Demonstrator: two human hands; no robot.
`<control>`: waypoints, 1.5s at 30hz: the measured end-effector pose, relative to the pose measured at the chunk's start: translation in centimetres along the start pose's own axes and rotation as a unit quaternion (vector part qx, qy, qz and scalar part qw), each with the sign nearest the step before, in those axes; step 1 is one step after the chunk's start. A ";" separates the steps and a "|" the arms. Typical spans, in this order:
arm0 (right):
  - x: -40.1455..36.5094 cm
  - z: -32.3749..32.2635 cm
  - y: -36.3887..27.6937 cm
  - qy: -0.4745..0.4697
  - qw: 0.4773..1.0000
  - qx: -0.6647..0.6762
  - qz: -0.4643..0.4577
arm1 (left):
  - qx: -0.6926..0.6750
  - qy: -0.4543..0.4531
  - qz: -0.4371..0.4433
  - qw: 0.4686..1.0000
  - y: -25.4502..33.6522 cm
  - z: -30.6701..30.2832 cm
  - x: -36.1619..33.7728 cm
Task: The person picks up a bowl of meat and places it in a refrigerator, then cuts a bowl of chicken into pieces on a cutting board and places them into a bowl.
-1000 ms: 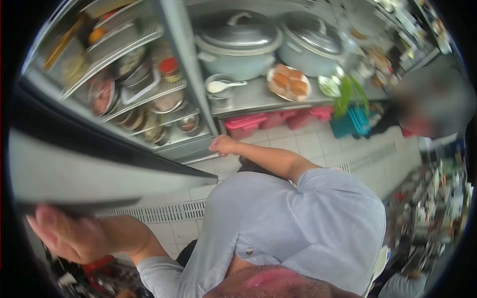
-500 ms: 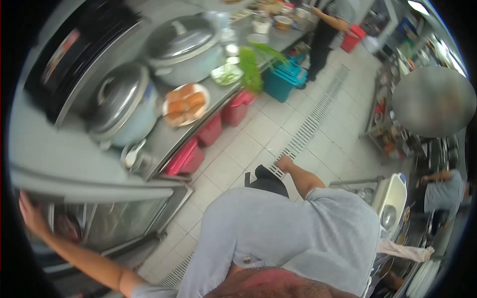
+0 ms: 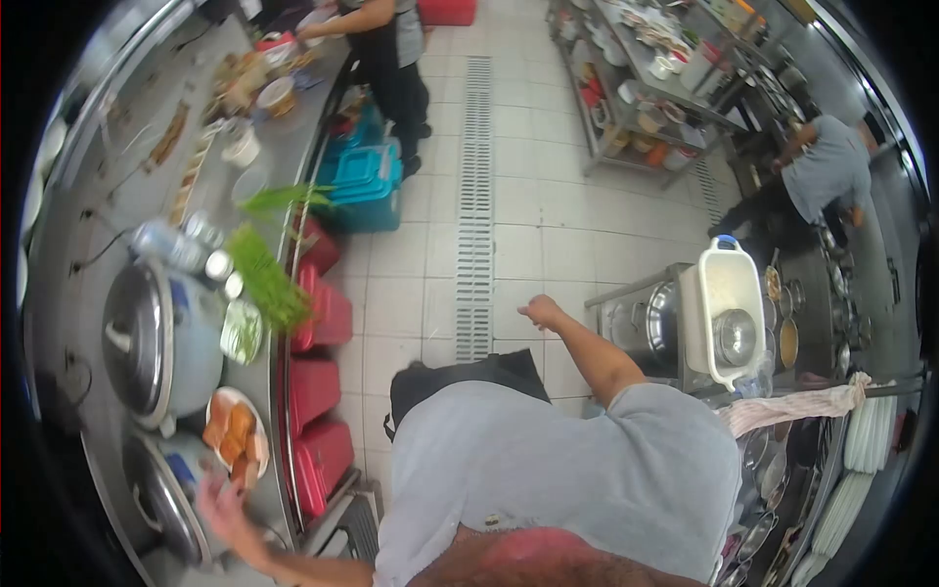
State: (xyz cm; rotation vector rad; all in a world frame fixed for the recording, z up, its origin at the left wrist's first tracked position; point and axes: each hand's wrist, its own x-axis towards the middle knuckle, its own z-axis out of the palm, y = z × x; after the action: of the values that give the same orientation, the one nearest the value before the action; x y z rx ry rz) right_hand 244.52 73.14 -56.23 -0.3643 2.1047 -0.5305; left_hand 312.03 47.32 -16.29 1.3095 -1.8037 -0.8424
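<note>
My left hand (image 3: 223,509) is held over the counter at the lower left, fingers spread, with nothing in it. Right by its fingertips lies a white plate (image 3: 258,430) bearing several orange-brown pieces of food (image 3: 235,430). Beneath and beside this hand is a large pot with a metal lid (image 3: 164,499). My right hand (image 3: 541,311) hangs in the air above the tiled floor near the drain grate, empty, its fingers loosely bent and partly apart.
Another lidded pot (image 3: 137,342), green stalks (image 3: 264,279) and a small dish (image 3: 242,331) line the left counter. Red bins (image 3: 323,470) and a teal box (image 3: 362,191) stand below. To the right is a white tub (image 3: 696,313). Two co-workers (image 3: 391,88) are farther off.
My view has swung left to right, now facing along the drain. My left hand has left the glass-fronted door at the lower left and is over the counter by the plate.
</note>
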 end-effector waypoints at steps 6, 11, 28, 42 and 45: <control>4.8 -12.0 -8.4 0.137 0.987 0.055 -0.065 | -0.139 -0.306 -0.015 0.942 9.2 29.6 17.0; 9.7 -20.0 -5.1 0.265 0.958 -0.061 -0.087 | -0.080 -0.391 0.065 0.915 13.0 44.7 29.7; 15.8 -20.4 10.5 -0.009 0.803 0.410 0.432 | -0.051 -0.636 0.243 0.731 41.3 96.1 48.5; 61.1 -78.9 -16.0 0.312 0.949 0.000 -0.054 | -0.097 -0.577 0.122 0.802 51.4 123.4 65.6; 65.1 -87.2 -26.0 0.259 0.961 0.089 -0.046 | -0.114 -0.570 0.046 0.812 51.1 129.8 71.5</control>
State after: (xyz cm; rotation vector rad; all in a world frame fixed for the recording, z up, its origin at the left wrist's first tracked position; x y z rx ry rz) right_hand 137.60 41.89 -46.08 -0.2348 2.5212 -0.9459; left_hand 162.05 2.90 -26.25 0.4885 -2.4552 -1.9844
